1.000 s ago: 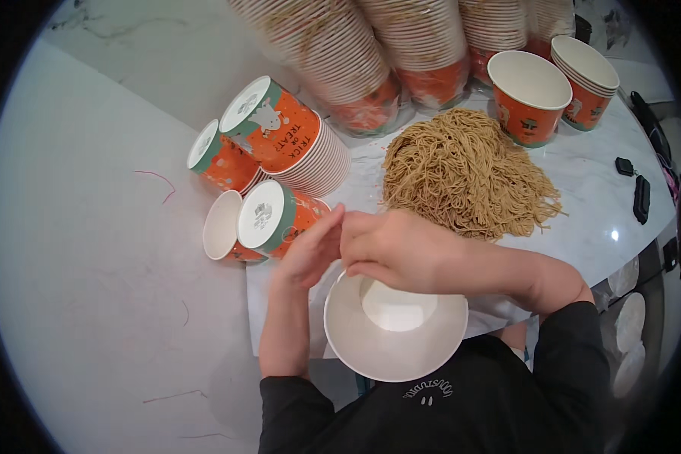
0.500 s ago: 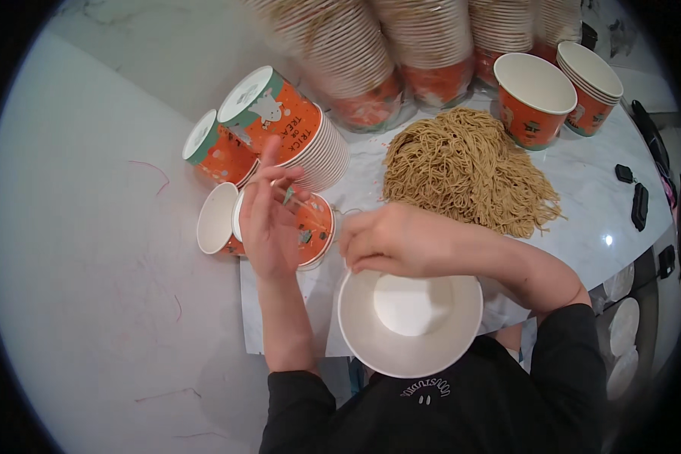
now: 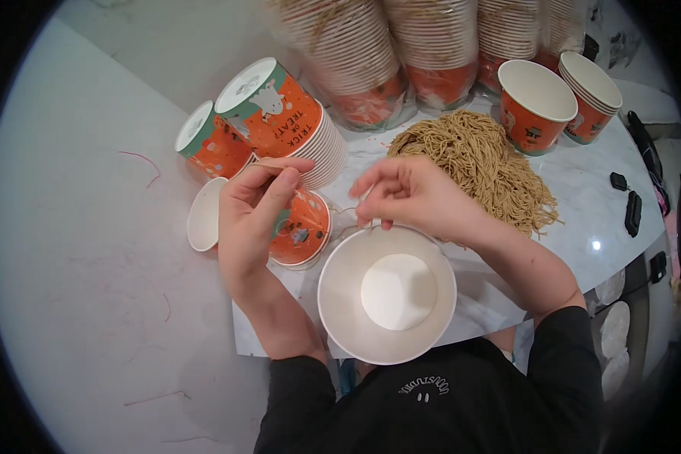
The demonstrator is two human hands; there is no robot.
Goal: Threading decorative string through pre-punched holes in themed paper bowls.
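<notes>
My left hand [image 3: 251, 200] is closed, thumb against the fingers, on a thin tan string near the stacked tubs. Apart from it, my right hand [image 3: 412, 198] pinches the thumb and fingertips together over the far rim of a white-lined paper tub [image 3: 339, 303]. A fine loop of string [image 3: 346, 212] hangs between the hands by the right fingertips; its full run is hard to follow. The tub stands open before me with its pale inside bare. Beyond my right hand lies a heaped pile of tan string [image 3: 477, 163].
Orange-and-green stacked tubs [image 3: 280, 113] stand at the left, with an orange tub stack [image 3: 303, 231] lying nearer. Bagged tub stacks [image 3: 356, 60] line the back. Open tubs [image 3: 536, 113] stand at the back right, small black objects [image 3: 632, 213] below them. Red threads [image 3: 147, 163] lie at left.
My left hand has gone from spread fingers to a closed pinch. The right hand has risen slightly away from the tub's rim. The view has shifted a little.
</notes>
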